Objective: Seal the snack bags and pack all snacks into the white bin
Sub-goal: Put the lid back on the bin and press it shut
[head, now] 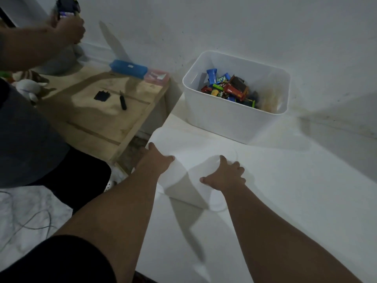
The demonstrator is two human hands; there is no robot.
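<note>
White bin (234, 123) lies lengthwise along wall (244, 21); left hand (156, 160), right hand (226, 176) flat, apart.

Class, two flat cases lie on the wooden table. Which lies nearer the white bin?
The pink case; the blue case beside it lies farther from the white bin.

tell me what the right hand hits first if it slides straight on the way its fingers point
Most likely the near wall of the white bin; the right hand rests on the white surface, nothing visible between them, though depth is unclear.
</note>
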